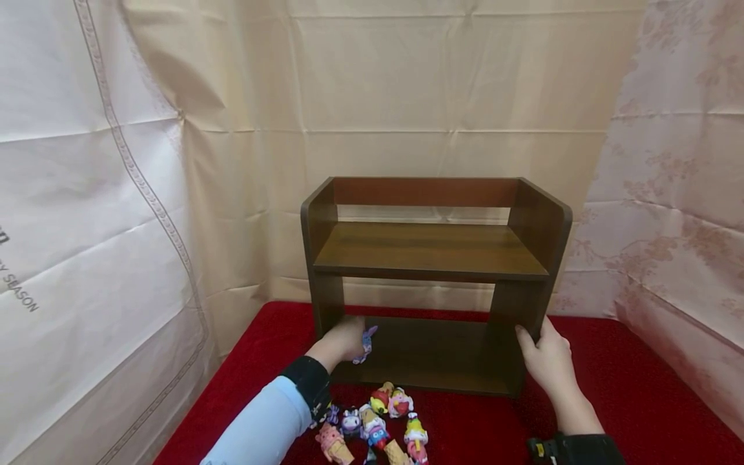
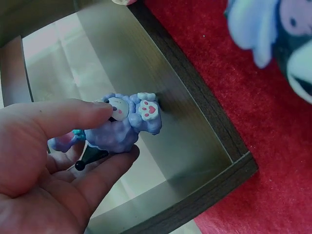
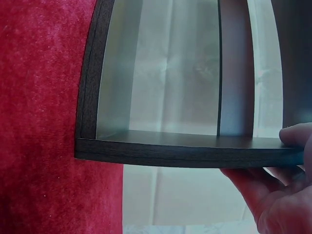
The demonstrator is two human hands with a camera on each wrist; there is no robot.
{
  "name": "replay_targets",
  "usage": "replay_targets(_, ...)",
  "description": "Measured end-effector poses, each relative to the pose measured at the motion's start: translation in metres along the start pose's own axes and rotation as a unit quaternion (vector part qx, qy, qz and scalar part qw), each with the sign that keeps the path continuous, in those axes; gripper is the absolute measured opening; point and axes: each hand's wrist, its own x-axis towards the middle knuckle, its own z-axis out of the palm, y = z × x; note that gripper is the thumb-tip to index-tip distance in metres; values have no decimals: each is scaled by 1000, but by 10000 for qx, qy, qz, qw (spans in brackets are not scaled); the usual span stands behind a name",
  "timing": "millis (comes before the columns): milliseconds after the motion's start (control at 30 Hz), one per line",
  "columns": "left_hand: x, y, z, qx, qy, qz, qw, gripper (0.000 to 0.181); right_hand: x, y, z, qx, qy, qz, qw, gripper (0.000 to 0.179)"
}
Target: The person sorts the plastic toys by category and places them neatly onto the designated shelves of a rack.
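Observation:
My left hand [image 1: 347,337] pinches a small purple figurine [image 2: 114,126] between thumb and fingers, just inside the lower compartment at its left end. In the left wrist view the figurine shows a pale face and a white paw with a pink pad, close over the bottom board [image 2: 146,92]. A dark brown two-tier wooden shelf [image 1: 430,248] stands on the red cloth. My right hand [image 1: 549,358] grips the front edge of its right side panel [image 3: 195,156], thumb on the inner face and fingers round the outside.
Several small toy figurines [image 1: 372,423], some shaped like ice cream cones, lie in a heap on the red cloth [image 1: 465,429] in front of the shelf. Beige curtain cloth [image 1: 465,84] hangs behind, with patterned white cloth [image 1: 99,226] on the left.

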Motion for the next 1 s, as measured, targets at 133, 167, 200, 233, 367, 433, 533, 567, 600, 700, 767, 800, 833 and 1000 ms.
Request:
replay_targets(133, 0, -1, 2, 330, 97, 168, 9993, 44, -1, 1, 0, -11, -16, 25, 10000, 31)
replay_targets(167, 1, -1, 2, 454, 103, 160, 9988, 42, -1, 1, 0, -8, -25, 34, 10000, 31)
replay_targets(200, 1, 0, 2, 547, 97, 129, 9984, 39, -1, 1, 0, -6, -36, 43, 10000, 31)
replay_targets(233, 1, 1, 2, 729, 92, 126, 9972, 37, -1, 1, 0, -7, -40, 49, 10000, 31)
replay_targets(367, 1, 5, 0, 1291, 60, 8, 9916, 36, -1, 1, 0, 0, -26, 48, 10000, 30)
replay_targets(433, 1, 7, -2, 1421, 62, -21, 9898, 51, -1, 1, 0, -7, -11, 34, 10000, 29)
replay_targets(533, 2, 8, -4, 1401, -35, -139, 9900, 81, 0, 1, 0, 3, -7, 22, 10000, 29)
replay_targets(567, 2, 8, -5, 1380, -103, -163, 9902, 87, 0, 1, 0, 5, -4, 18, 10000, 29)
replay_targets(600, 3, 8, -6, 1385, -190, -169, 9900, 91, 0, 1, 0, 3, 2, 13, 10000, 29)
replay_targets(700, 4, 7, -7, 1444, -444, -162, 9884, 84, 0, 1, 0, 7, 7, 13, 10000, 30)
replay_targets(767, 5, 7, -7, 1541, -579, -121, 9863, 77, 0, 1, 0, 12, 2, 21, 10000, 31)
replay_targets(800, 5, 7, -8, 1587, -615, -104, 9853, 74, 0, 1, 0, 19, -3, 28, 10000, 31)
replay_targets(833, 5, 7, -8, 1573, -644, -112, 9854, 73, 0, 0, 0, 29, -10, 39, 10000, 31)
replay_targets(1000, 5, 8, -12, 1421, -731, -139, 9870, 72, 0, 0, 0, 42, 2, 48, 10000, 29)
